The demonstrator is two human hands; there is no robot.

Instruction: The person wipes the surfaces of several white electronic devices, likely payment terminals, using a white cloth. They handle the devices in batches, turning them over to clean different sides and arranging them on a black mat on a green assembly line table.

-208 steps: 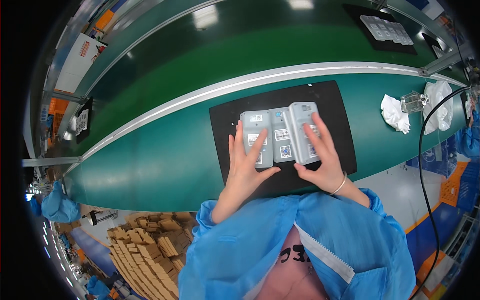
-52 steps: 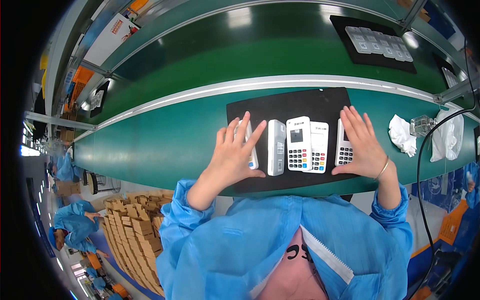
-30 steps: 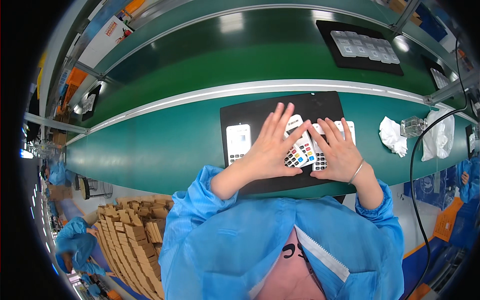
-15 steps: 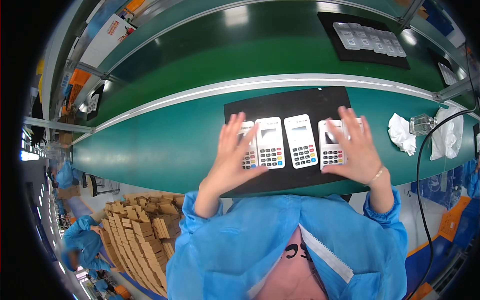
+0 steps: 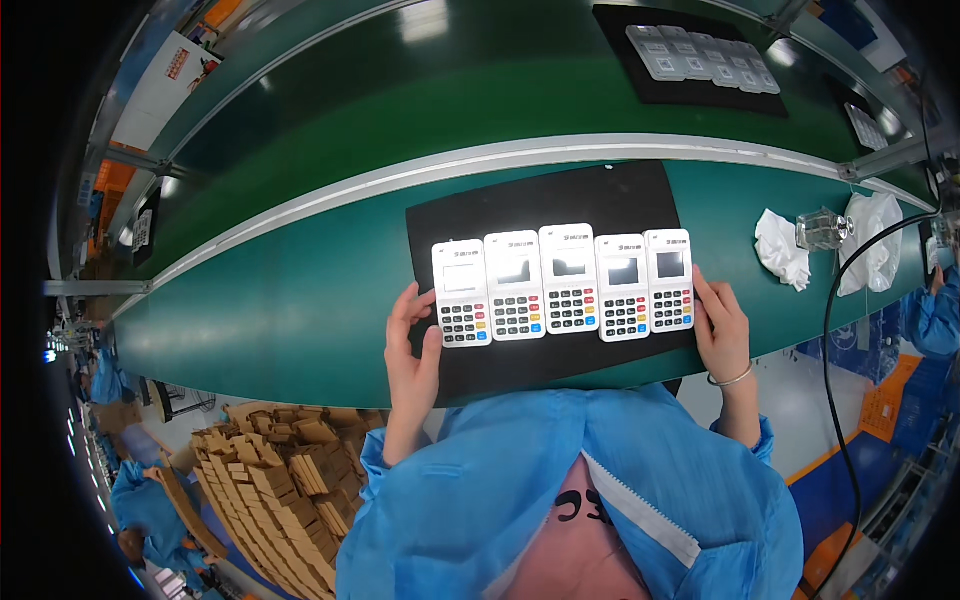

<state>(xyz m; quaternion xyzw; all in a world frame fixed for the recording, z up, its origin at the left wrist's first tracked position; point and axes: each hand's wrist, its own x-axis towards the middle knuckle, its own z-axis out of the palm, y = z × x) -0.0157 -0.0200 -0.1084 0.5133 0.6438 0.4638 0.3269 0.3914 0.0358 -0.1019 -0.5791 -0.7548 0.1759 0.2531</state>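
Several white card payment terminals stand side by side in a close row on a black mat (image 5: 540,192), keypads toward me. At the row's left end, my left hand (image 5: 412,350) has its fingertips and thumb beside the edge of the leftmost terminal (image 5: 462,295), fingers apart. My right hand (image 5: 722,328) lies along the outer edge of the rightmost terminal (image 5: 670,282), fingers stretched and touching its side. Neither hand is wrapped round a terminal. The middle terminal (image 5: 569,280) sits slightly farther from me than its neighbours.
Right of the mat on the green bench (image 5: 270,310) are a crumpled white cloth (image 5: 782,250), a clear glass bottle (image 5: 822,231) and a white plastic bag (image 5: 872,245). A black cable (image 5: 832,400) hangs at the right. Cardboard boxes (image 5: 270,500) stand at lower left; co-workers are nearby.
My hands have come down from above the terminals to the two ends of the row. The terminals have closed up side by side, the gaps between them now narrow.
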